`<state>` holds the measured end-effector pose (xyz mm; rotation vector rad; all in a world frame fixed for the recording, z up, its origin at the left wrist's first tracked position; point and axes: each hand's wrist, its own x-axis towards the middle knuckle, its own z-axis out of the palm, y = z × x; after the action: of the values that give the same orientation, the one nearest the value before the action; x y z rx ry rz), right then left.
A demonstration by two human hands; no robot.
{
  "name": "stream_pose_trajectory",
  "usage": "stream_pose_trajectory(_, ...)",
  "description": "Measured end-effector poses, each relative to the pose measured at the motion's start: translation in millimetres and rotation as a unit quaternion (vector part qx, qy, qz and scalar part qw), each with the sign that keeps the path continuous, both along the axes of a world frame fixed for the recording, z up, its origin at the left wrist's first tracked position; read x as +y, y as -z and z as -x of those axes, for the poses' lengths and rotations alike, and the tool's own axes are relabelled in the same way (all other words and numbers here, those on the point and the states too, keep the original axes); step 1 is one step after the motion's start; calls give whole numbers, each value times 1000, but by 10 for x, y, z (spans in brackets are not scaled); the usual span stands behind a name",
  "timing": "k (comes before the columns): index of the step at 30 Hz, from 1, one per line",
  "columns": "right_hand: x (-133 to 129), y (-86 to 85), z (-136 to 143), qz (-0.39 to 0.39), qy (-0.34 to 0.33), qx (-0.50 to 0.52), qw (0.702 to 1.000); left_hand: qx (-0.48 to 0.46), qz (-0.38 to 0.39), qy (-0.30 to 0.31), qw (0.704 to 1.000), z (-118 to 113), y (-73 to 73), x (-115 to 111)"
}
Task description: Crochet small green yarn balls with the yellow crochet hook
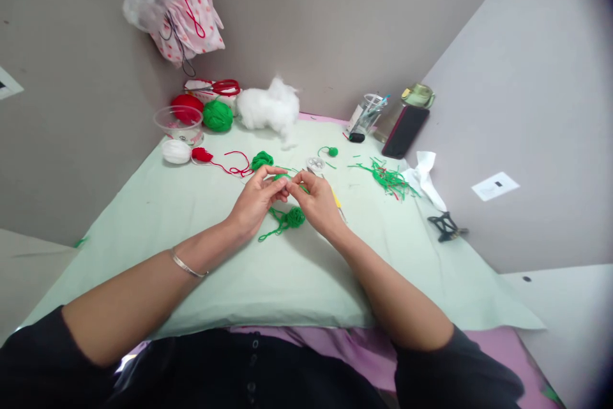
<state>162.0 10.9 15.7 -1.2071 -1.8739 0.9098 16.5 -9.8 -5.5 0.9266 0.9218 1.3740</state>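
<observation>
My left hand (258, 200) and my right hand (316, 198) meet over the middle of the table, fingertips pinched together. Between them is a small piece of green yarn work (282, 177), mostly covered by the fingers. Just below the hands lies a loose bundle of green yarn (294, 217) with a looped tail. Another green yarn bundle (262, 160) sits just beyond the left hand. Partly behind the right hand shows a yellow-handled tool (337, 198), perhaps a crochet hook. A round clear case (315, 164) with small items rests beyond the right hand.
White stuffing (269, 106), a green yarn ball (218, 115), red scissors (225, 87) and a plastic tub (178, 127) stand at the back left. Yarn scraps (390, 179), a phone (406, 132), a clear cup (370, 113) and a black stand (446, 228) are on the right.
</observation>
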Motion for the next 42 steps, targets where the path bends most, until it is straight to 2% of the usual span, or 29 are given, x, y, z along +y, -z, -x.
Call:
stream_pose_trajectory(8,-165,24,59,-41,-30,-61,997,54,-26,-43,997,55,23,77)
stream_pose_trajectory(13,-15,-106,-97,-14,-118,-56,991,51,-46,-68,995,184,3,154)
stream_pose_trajectory(14,57,-141,-174,-14,-106,-69,992,48,-50,-72,995,217,-5,168)
stream_pose_trajectory(16,220,-185,-360,-33,24,-172,984,44,-57,-77,994,278,-23,188)
stream_pose_trajectory(17,301,-188,-457,-34,65,-201,977,45,-60,-77,994,300,-32,192)
stream_pose_trajectory(21,526,-82,-725,4,135,-309,942,60,-68,-54,994,318,-61,171)
stream_pose_trajectory(25,568,42,-732,36,129,-384,914,85,-74,-18,994,266,-86,121)
stream_pose_trajectory(29,558,49,-704,43,114,-412,903,98,-76,-5,992,223,-108,87)
stream_pose_trajectory(37,548,21,-746,43,85,-410,907,119,-86,-1,989,206,-88,77)
stream_pose_trajectory(42,566,45,-750,55,92,-396,912,132,-95,-7,987,200,-73,68)
